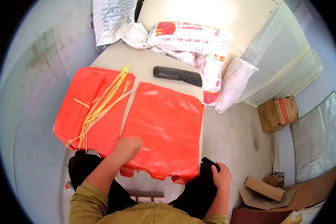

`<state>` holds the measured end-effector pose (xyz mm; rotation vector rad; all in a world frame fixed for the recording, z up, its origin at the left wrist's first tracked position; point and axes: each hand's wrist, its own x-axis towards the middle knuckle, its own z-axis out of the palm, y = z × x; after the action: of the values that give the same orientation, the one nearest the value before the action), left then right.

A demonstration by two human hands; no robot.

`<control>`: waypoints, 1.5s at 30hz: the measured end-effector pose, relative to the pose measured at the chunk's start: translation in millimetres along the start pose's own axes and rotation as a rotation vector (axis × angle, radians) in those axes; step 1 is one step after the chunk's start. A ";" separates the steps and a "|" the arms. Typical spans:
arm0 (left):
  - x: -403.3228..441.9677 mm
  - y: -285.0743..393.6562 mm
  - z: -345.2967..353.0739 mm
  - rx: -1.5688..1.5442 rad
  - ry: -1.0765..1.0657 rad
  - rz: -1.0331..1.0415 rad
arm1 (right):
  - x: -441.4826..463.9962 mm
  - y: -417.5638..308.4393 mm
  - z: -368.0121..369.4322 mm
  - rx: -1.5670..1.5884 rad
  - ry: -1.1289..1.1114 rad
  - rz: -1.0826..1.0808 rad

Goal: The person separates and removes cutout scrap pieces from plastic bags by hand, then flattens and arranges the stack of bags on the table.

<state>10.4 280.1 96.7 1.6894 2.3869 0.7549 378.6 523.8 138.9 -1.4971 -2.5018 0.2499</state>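
A flat stack of red plastic bags [164, 130] lies on the table in front of me, its ragged lower edge over the table's near edge. My left hand [128, 149] is closed at the stack's lower left edge; its fingertips are hidden, and so is anything in them. Beside my right knee, my right hand [222, 177] rests against the black trouser leg, thumb and fingers apart. To the left is another pile of red bags [110, 127] with a folded red bundle [80, 93]. Yellow ties [104, 100] lie loosely across that pile.
A black plastic roll [177, 75] lies behind the right stack on the pale table [127, 59]. Printed white sacks [186, 35] are heaped at the back. Cardboard boxes [278, 112] stand to the right, with cardboard pieces [265, 192] lower down.
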 end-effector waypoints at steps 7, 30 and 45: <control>-6.4 -27.6 12.1 0.112 0.150 -0.178 | 0.3 0.7 -0.4 0.001 -0.011 -0.006; -1.7 -5.6 -19.7 0.092 0.041 -0.512 | -1.2 -2.5 -0.8 0.006 -0.004 0.006; -1.2 -6.8 -19.6 0.135 -0.095 -0.506 | 0.2 3.9 13.1 0.001 0.026 -0.002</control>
<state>-2.3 270.9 110.3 1.0431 2.6712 0.4279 378.3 525.3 125.4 -1.4870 -2.4826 0.2298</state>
